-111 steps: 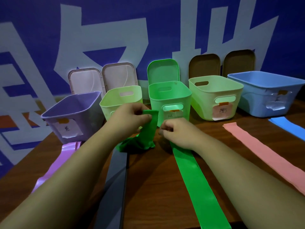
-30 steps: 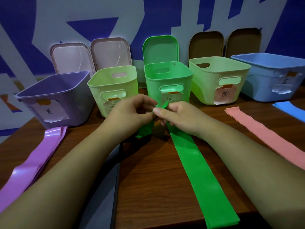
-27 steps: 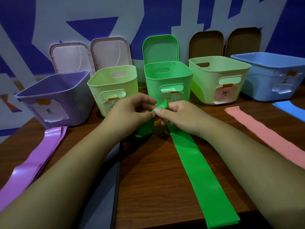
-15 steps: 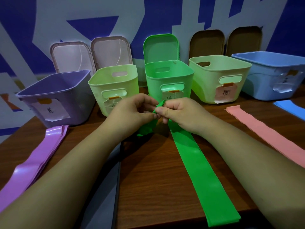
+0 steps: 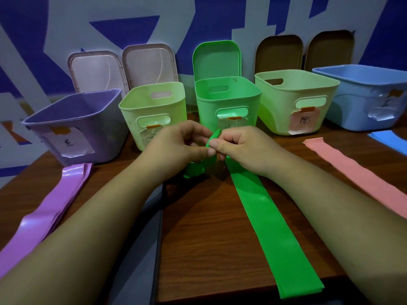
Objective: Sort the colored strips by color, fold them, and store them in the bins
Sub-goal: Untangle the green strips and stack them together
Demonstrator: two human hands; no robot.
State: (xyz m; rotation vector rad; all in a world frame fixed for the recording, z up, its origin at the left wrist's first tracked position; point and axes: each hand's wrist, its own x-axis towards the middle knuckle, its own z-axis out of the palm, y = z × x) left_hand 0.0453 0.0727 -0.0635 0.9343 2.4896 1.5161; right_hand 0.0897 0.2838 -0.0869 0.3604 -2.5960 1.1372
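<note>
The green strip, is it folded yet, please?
Partly: left hand and right hand pinch the green strip at its bunched end; the rest lies flat.

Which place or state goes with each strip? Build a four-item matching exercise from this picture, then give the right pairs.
Column one:
1. purple strip
2. green strip
3. pink strip
4. blue strip

Column two:
a. in front of the blue bin
b. in front of the purple bin
c. pinched by left hand and right hand
d. flat, in front of the pink-labelled bin

Pairs: 1-b, 2-c, 3-d, 4-a.
</note>
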